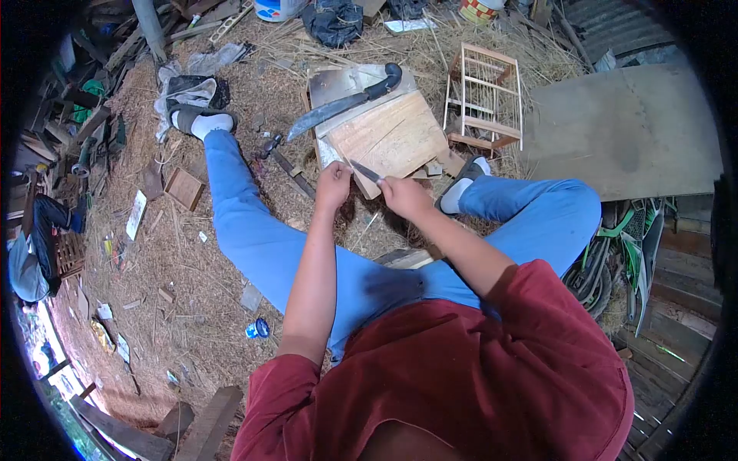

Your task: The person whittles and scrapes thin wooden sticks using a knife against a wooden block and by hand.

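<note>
My right hand (406, 198) is closed round the handle of a small knife (364, 170), whose blade points up and left over the near edge of a wooden board (392, 132). Just left of the blade tip, my left hand (334, 186) is closed, its fingers pinched at the board's near left corner; what they hold is too small to name. Across the far part of the board lies a large machete (338, 107) with a black handle. A hammer (271, 146) rests on the ground left of the board.
A slatted wooden cage (484, 96) stands right of the board. A large flat sheet (623, 131) lies farther right, above a green bicycle-like frame (626, 246). A small wooden box (184, 189) and a blue cup (258, 329) are on the straw-covered ground at left.
</note>
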